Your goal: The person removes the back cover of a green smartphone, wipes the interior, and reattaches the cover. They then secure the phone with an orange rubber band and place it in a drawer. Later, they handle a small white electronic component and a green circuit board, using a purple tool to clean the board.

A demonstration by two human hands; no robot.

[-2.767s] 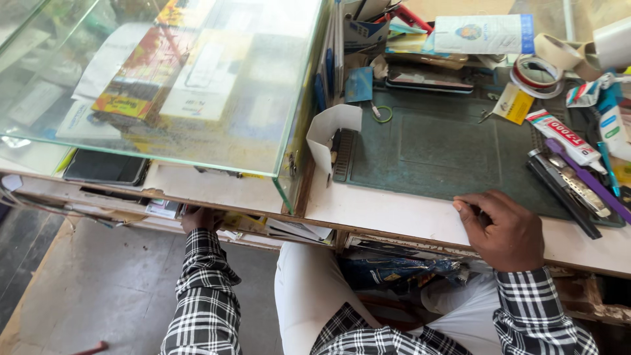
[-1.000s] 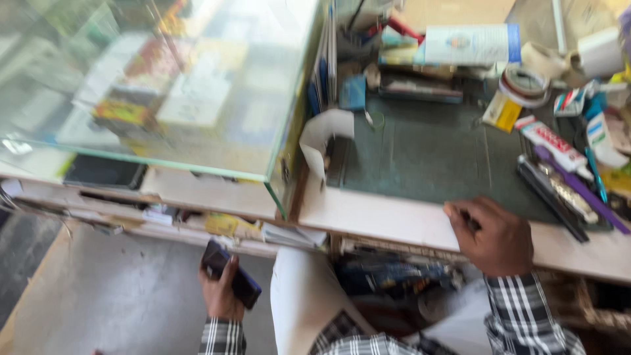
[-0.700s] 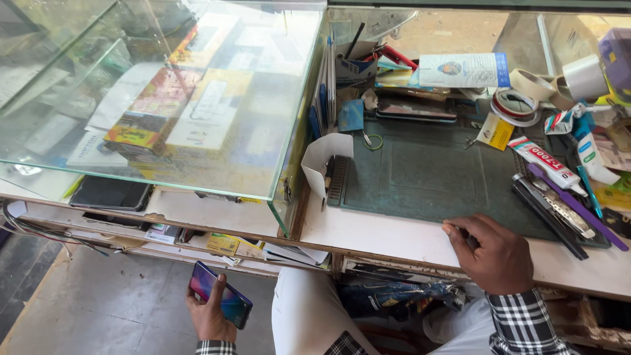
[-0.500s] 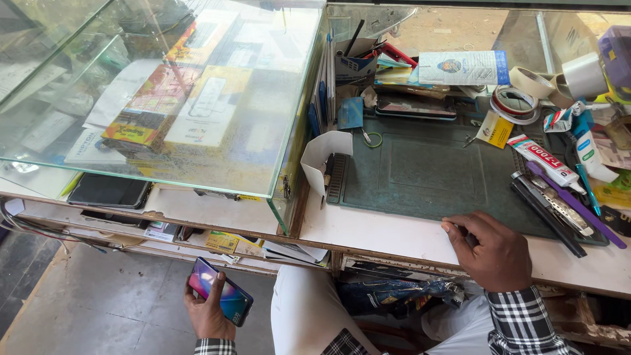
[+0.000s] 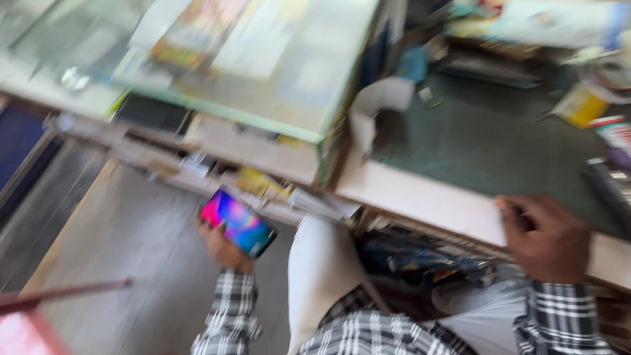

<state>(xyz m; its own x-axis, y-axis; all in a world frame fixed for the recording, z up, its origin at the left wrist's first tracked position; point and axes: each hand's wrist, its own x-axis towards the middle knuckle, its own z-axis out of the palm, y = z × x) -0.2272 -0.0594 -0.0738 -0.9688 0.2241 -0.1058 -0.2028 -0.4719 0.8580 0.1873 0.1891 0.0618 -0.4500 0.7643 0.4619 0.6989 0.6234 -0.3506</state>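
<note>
Phone (image 5: 238,223) sits lit in the left hand (image 5: 222,244), fingers wrapped around its edges below the counter; the right hand (image 5: 545,238) rests curled, empty, on the counter (image 5: 427,200) edge.

Whole frame motion-blurred — items under the glass case (image 5: 263,59) at 11 o'clock unreadable; tools (image 5: 608,177) at 3 o'clock cut off.

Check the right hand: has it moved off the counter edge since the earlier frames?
No. The right hand still rests on the counter's front edge, beside the dark green mat; only the camera shifted.
</note>
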